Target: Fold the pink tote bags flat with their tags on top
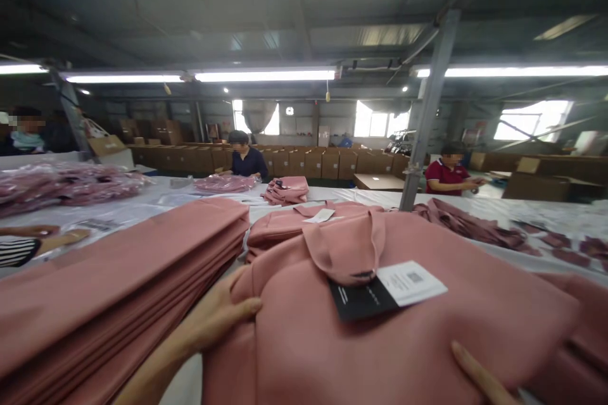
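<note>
A large pink bag point(304, 335) with a looped handle point(339, 250) fills the lower middle of the view. From the handle hang a black tag point(358, 300) and a white printed tag point(413, 283), both lying on the bag's face. My left hand point(223, 313) is closed on the bag's left edge, thumb across the front and the other fingers hidden behind it. Low on the right, one digit of my right hand point(479, 376) lies over the bag's front; its other fingers are hidden, and it appears to grip the lower right edge.
Folded pink bags are stacked point(142, 266) on the left. Another tagged pink bag point(285, 228) lies just beyond mine, and pink straps point(475, 228) lie to the right. A metal post point(427, 120) rises from the table. A striped-sleeved co-worker's hands point(66, 237) are at left; other people work farther back.
</note>
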### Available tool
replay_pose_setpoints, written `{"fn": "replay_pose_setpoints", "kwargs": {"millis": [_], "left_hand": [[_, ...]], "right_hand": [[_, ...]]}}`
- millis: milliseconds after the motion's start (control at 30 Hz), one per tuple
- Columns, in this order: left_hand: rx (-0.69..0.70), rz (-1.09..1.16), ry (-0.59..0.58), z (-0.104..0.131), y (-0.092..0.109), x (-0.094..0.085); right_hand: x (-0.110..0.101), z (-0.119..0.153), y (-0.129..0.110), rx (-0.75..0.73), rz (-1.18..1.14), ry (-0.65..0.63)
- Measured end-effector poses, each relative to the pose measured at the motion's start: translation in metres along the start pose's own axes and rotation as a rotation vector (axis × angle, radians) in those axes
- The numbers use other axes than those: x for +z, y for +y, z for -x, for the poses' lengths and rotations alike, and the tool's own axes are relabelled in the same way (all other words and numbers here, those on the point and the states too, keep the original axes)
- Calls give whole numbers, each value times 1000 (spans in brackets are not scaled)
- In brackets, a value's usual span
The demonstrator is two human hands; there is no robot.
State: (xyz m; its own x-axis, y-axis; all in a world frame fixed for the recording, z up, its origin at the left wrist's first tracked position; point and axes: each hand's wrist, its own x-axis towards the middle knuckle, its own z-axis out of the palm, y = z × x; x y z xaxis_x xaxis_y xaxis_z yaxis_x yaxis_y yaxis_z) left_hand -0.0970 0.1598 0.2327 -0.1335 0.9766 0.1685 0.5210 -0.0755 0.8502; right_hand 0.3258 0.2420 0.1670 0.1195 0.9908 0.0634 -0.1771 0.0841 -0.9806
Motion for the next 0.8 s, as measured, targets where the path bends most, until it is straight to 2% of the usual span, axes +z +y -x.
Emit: {"fn": "replay_pose_setpoints", "kwargs": {"millis": [100, 233, 333, 400, 467, 500, 567, 700, 767, 800], "left_hand": [[19, -165, 128, -63, 23, -47], [-21, -422, 277, -158, 51, -103], [-40, -498, 327, -228, 56, -135], [-51, -555, 351, -271, 45, -145], [-57, -610, 353, -306, 21, -141], [-64, -634, 341, -320, 3, -133], [-97, -671, 289, -339, -41, -106], [-226, -729, 170, -350, -134, -40], [-278, -764, 134, -349, -166, -20], [-291, -785, 118, -348, -176, -16]], "right_hand": [[66, -64, -42, -57, -159, -5], [169, -152, -92, -96, -561, -130], [229, -206, -97, -101, -675, -139], [255, -232, -77, -95, -684, -123], [270, -250, -40, -72, -678, -91], [274, -256, -16, -52, -665, -65], [274, -263, 37, 1, -620, 0], [261, -265, 132, 97, -490, 129], [256, -264, 162, 113, -432, 170], [254, -262, 172, 115, -406, 186]]}}
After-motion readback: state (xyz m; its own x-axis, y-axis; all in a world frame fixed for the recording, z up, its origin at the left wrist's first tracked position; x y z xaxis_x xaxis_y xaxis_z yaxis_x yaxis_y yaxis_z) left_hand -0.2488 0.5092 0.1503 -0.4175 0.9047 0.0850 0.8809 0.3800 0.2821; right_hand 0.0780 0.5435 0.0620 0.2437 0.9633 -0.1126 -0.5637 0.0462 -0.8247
